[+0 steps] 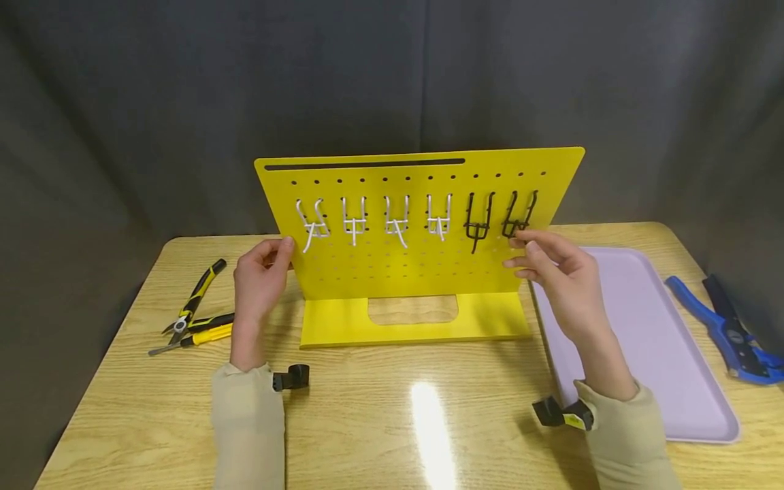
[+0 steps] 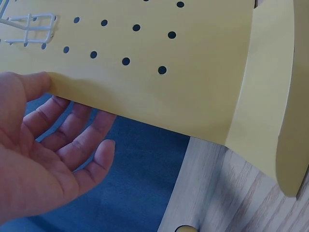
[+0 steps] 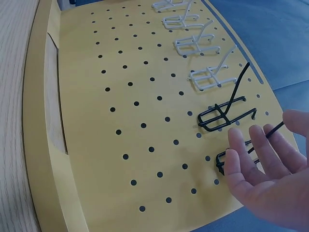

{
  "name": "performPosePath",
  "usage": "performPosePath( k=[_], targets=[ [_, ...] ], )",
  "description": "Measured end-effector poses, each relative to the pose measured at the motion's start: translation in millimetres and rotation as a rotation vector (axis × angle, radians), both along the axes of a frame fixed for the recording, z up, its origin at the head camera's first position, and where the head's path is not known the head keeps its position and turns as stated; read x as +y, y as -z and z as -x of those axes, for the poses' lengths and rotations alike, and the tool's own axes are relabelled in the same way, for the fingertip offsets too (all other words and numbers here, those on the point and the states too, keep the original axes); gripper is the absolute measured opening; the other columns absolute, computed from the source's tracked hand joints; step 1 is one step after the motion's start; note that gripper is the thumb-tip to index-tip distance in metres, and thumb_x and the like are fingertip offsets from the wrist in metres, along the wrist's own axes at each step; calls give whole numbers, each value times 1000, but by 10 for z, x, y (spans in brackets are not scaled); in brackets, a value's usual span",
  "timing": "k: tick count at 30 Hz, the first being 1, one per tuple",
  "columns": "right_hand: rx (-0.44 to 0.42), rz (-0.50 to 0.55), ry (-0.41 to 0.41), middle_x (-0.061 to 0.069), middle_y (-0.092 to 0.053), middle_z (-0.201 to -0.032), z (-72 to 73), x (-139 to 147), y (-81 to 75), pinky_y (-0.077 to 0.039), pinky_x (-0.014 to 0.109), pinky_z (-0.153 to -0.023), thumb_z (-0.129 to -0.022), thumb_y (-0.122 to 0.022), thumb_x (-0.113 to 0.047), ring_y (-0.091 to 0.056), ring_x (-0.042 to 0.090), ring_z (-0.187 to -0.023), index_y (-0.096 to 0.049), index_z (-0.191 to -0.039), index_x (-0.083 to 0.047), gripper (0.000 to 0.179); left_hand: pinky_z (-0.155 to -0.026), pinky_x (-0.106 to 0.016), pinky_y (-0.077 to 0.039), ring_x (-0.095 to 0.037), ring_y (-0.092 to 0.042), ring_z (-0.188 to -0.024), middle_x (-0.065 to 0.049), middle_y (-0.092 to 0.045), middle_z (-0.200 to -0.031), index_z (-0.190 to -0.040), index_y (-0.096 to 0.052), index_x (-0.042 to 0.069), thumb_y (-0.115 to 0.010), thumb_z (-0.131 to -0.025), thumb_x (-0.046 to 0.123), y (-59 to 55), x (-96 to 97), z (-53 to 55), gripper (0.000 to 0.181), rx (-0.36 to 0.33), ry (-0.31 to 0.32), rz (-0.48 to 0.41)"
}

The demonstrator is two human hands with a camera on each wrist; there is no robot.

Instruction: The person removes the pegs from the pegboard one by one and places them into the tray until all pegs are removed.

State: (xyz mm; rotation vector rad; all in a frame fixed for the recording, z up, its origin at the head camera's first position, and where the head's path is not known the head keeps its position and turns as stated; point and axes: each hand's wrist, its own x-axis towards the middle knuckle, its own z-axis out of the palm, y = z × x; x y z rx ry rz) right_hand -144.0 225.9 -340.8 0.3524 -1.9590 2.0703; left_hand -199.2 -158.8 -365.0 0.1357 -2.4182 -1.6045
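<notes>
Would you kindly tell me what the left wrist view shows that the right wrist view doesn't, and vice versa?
Only the left wrist view shows the left hand, gripping the yellow pegboard. Only the right wrist view shows the right hand and two black hooks. Both show the pegboard, wooden tabletop and at least one white hook.

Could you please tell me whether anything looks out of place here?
On the yellow board, the leftmost white hook juts leftward while the third white hook juts rightward in the head view, making the row look uneven; camera angle may play a part. I see no spill or damage.
</notes>
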Motion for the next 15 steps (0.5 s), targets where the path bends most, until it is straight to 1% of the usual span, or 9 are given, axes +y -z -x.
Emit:
performPosePath(
  k=[3,6,8,11,15],
  targets=[
    [21,63,-3,10,-69,-105,-16,2,-15,-53,26,-75,-97,-54,-4,-68,19,-84,-61,-116,12,25,-76,-23,-47,-35,-62,-95,-18,-64,-103,-111,-66,-2,-53,-98,38,-5,12,14,44,9,16,-9],
    [27,102,-8,10,-69,-103,-37,0,-29,-53,26,-75,-96,-55,-2,-68,19,-84,-63,-112,10,21,-76,-22,-47,-33,-62,-94,-19,-65,-104,-112,-67,-2,-54,-98,37,-7,14,9,43,13,18,9],
    [21,107,-12,10,-70,-102,-51,-4,-33,-53,26,-74,-96,-55,-1,-68,19,-84,-64,-111,10,20,-76,-21,-46,-31,-63,-93,-19,-66,-104,-113,-67,-2,-55,-98,33,-3,7,-1,40,13,13,28],
    [20,107,-12,9,-70,-103,-61,-12,-36,-53,26,-75,-95,-55,-1,-68,19,-84,-64,-111,9,20,-75,-19,-45,-21,-64,-89,-19,-67,-105,-114,-67,-1,-57,-97,29,3,-4,-19,36,20,-6,53],
    [51,178,-27,12,-70,-102,-56,-12,-41,-54,26,-75,-95,-54,2,-69,21,-83,-65,-110,10,20,-76,-18,-45,-2,-59,-80,-18,-67,-107,-114,-67,-2,-59,-96,28,3,5,-10,35,73,-27,33]
  ],
)
